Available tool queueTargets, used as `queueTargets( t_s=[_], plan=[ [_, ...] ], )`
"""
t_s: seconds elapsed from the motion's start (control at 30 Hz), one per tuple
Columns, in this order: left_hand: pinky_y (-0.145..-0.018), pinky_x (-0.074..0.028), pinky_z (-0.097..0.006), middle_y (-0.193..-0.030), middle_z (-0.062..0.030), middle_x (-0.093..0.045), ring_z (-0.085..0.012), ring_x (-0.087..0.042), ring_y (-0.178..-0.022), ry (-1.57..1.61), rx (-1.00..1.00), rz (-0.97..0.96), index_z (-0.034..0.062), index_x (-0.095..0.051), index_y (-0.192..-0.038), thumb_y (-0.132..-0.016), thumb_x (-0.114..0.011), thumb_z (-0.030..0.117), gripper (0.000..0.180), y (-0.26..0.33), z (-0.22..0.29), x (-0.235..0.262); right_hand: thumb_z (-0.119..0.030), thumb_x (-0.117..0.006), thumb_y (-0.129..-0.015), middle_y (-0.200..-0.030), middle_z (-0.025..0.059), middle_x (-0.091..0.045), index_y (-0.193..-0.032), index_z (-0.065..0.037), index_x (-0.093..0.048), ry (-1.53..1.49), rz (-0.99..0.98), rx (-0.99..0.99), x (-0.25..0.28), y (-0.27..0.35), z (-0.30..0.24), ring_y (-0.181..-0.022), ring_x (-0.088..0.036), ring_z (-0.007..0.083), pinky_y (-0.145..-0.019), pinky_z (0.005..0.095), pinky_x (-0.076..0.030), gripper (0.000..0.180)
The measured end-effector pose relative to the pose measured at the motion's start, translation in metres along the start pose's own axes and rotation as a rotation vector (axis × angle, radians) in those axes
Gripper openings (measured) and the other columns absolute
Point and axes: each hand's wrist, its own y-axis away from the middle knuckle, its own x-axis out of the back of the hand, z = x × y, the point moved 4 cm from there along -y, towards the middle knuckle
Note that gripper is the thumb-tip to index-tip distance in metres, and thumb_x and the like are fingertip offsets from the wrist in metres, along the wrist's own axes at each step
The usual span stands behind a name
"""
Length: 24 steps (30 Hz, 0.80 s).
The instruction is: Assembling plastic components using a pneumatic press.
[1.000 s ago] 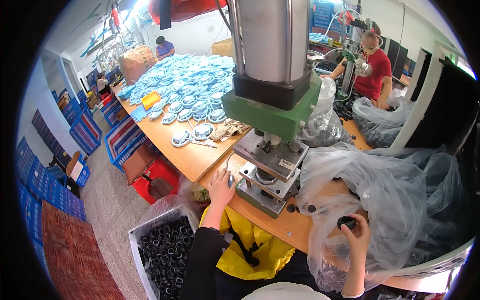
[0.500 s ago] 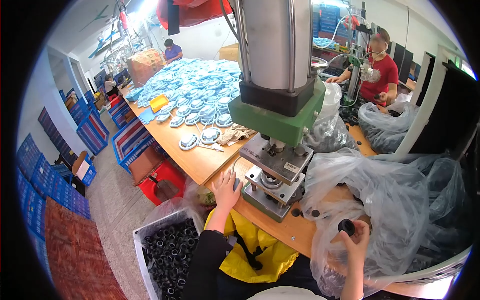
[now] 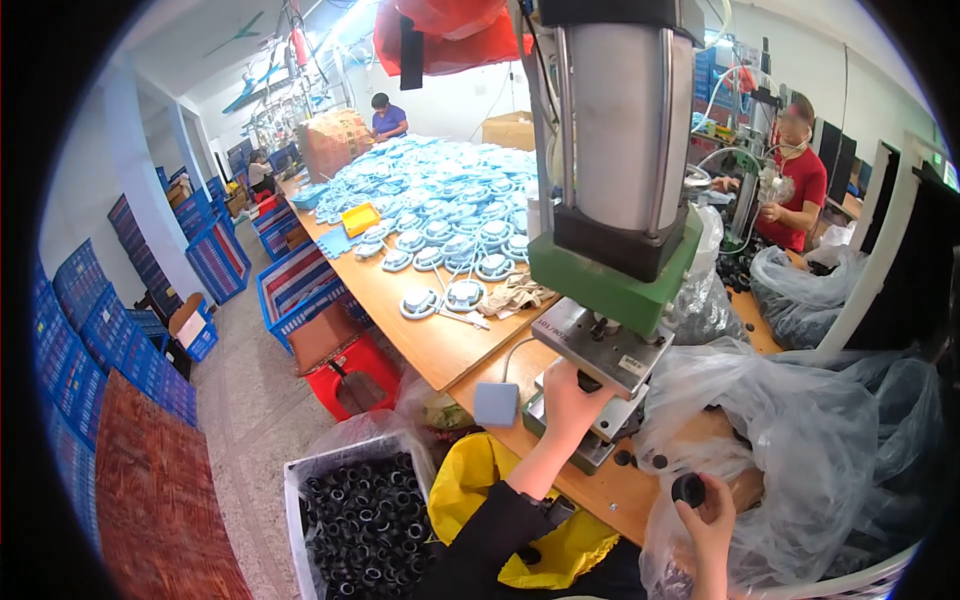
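Observation:
My left hand [image 3: 575, 408] reaches into a bench press [image 3: 610, 262] between its upper metal plate [image 3: 605, 348] and the lower die plates; its fingertips are hidden there. Something dark shows beside those fingers, too little to name. In my right hand [image 3: 712, 518] a round black cap-like part [image 3: 688, 489] is pinched between thumb and fingers, over the clear plastic bag [image 3: 790, 450]. To the left of the press base lies a grey box-shaped switch [image 3: 496, 404] with a cable, on the wooden table [image 3: 480, 375]. A few black pieces [image 3: 623, 457] lie close to the base.
A white crate [image 3: 293, 515] full of black rings stands lower left, beside yellow cloth [image 3: 465, 480]. Light-blue corded parts [image 3: 450, 210] are heaped on the far table, near a yellow tray [image 3: 360, 219]. A red stool [image 3: 352, 378] stands left. Co-workers sit farther off.
My left hand has left the grey switch and moved right, into the press. The right hand still holds the black part. The whole view has shifted, so the scene sits farther right and lower.

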Motion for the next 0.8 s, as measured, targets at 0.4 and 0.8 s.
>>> queueTargets(
  t_s=[0.4,0.8],
  plan=[
    [-0.083,-0.045,-0.032,-0.098,-0.0130,-0.062,-0.0229,-0.057,-0.089,-0.527,0.491,0.605,-0.0012,-0.056,-0.104,-0.074,-0.070,0.008,0.034,0.196,-0.126,0.215,-0.019,-0.076,-0.072,-0.101,0.0183,-0.062,-0.118,0.000,-0.052,0.290,-0.109,0.346,-0.140,-0.079,-0.033,-0.091,-0.063,0.0274,-0.077,0.0332,-0.049,0.055],
    [-0.107,-0.025,-0.041,-0.135,-0.0275,-0.036,-0.0381,-0.033,-0.126,-0.787,0.564,0.375,-0.0095,-0.032,-0.132,-0.084,-0.061,0.021,0.064,0.245,-0.193,0.262,-0.016,-0.073,-0.069,-0.082,0.0207,-0.063,-0.089,0.001,-0.062,0.385,-0.134,0.396,-0.160,-0.120,-0.038,-0.077,-0.060,0.0384,-0.069,0.0439,-0.048,0.029]
  ],
)
